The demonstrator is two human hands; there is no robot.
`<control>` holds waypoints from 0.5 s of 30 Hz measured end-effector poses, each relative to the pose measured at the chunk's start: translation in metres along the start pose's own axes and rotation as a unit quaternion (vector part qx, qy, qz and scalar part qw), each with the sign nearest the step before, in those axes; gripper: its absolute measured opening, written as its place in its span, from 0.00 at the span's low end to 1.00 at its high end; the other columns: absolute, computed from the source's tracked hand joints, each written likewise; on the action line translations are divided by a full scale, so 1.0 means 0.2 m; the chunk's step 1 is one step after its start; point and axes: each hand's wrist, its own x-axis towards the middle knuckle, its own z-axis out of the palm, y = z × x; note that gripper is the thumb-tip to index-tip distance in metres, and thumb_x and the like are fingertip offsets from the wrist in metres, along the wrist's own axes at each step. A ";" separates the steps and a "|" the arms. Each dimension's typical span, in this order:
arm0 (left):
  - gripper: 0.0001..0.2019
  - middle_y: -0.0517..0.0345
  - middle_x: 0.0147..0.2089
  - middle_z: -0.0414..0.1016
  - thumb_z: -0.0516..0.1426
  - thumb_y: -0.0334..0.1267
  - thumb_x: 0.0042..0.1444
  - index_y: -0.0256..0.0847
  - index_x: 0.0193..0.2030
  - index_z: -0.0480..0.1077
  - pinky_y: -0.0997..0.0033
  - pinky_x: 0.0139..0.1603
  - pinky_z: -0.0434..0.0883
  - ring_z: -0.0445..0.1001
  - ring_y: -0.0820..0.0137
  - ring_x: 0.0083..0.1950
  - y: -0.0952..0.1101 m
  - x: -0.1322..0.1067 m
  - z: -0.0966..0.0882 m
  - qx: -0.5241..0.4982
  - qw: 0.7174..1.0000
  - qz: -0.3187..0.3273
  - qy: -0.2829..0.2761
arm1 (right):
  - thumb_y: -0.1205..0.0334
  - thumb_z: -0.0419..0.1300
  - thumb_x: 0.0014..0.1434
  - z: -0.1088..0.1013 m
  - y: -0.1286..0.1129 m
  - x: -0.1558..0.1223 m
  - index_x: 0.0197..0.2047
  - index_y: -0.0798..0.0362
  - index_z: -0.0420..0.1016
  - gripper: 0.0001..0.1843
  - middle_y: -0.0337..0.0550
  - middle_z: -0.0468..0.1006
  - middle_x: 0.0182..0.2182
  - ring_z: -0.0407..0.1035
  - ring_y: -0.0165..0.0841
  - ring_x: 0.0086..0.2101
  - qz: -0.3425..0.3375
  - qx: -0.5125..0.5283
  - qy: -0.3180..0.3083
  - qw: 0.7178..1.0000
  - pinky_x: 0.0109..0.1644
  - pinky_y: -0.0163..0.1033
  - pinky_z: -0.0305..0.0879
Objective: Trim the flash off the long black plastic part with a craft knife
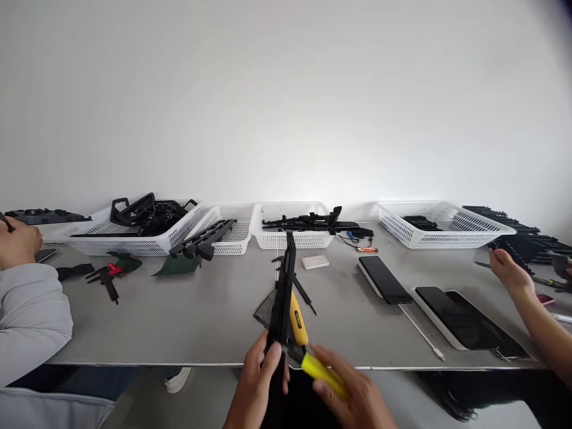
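Black plastic strip (282, 292) stood gripped at its lower end in the left hand (255, 381), fingers wrapped around it, reaching away toward the white basket (295, 238). Just beside it, the right hand (357, 393) was closed around a yellow-handled tool (308, 351) touching the strip.

Black plastic strip (283, 286): long, narrow, held lengthwise pointing away over table edge. Screwdriver (300, 333): yellow-handled, laid diagonally against strip's near end.
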 end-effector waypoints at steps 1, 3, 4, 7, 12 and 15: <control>0.29 0.60 0.30 0.72 0.59 0.68 0.66 0.40 0.51 0.74 0.71 0.38 0.73 0.72 0.69 0.31 0.04 0.07 0.00 0.011 0.999 0.033 0.009 | 0.31 0.59 0.73 -0.03 -0.04 0.08 0.70 0.42 0.80 0.33 0.50 0.85 0.58 0.82 0.46 0.53 -0.019 -0.029 0.004 0.999 0.52 0.40 0.78; 0.27 0.62 0.29 0.72 0.59 0.67 0.66 0.40 0.44 0.71 0.72 0.35 0.71 0.71 0.71 0.29 0.09 0.20 0.01 0.016 0.998 0.060 0.018 | 0.32 0.57 0.74 -0.07 -0.07 0.23 0.67 0.46 0.80 0.33 0.51 0.85 0.52 0.82 0.42 0.44 -0.051 -0.081 0.023 0.995 0.48 0.40 0.77; 0.27 0.63 0.28 0.71 0.59 0.67 0.65 0.40 0.42 0.69 0.73 0.32 0.70 0.70 0.71 0.27 0.09 0.26 0.02 0.019 0.997 0.062 0.031 | 0.30 0.57 0.73 -0.08 -0.07 0.28 0.62 0.48 0.82 0.33 0.50 0.85 0.49 0.80 0.41 0.40 -0.062 -0.096 0.036 0.993 0.45 0.40 0.76; 0.25 0.64 0.28 0.71 0.58 0.64 0.66 0.41 0.41 0.68 0.73 0.31 0.69 0.70 0.72 0.26 0.06 0.34 0.01 0.019 0.998 0.055 0.037 | 0.31 0.56 0.74 -0.04 0.01 0.36 0.49 0.49 0.84 0.30 0.46 0.83 0.40 0.79 0.39 0.37 -0.084 -0.096 0.039 0.991 0.42 0.39 0.73; 0.23 0.63 0.29 0.72 0.52 0.60 0.70 0.40 0.47 0.69 0.72 0.33 0.70 0.71 0.71 0.27 0.03 0.30 0.00 0.011 0.998 0.062 0.028 | 0.32 0.55 0.76 0.02 0.13 0.31 0.54 0.47 0.84 0.29 0.46 0.85 0.42 0.79 0.42 0.41 -0.102 -0.100 0.076 0.987 0.46 0.42 0.73; 0.24 0.61 0.31 0.74 0.51 0.60 0.72 0.39 0.52 0.70 0.71 0.34 0.70 0.73 0.70 0.29 0.04 0.29 0.00 -0.004 0.998 0.049 0.035 | 0.33 0.52 0.78 0.00 0.13 0.31 0.58 0.45 0.85 0.30 0.47 0.86 0.43 0.79 0.43 0.42 -0.114 -0.111 0.085 0.984 0.46 0.43 0.73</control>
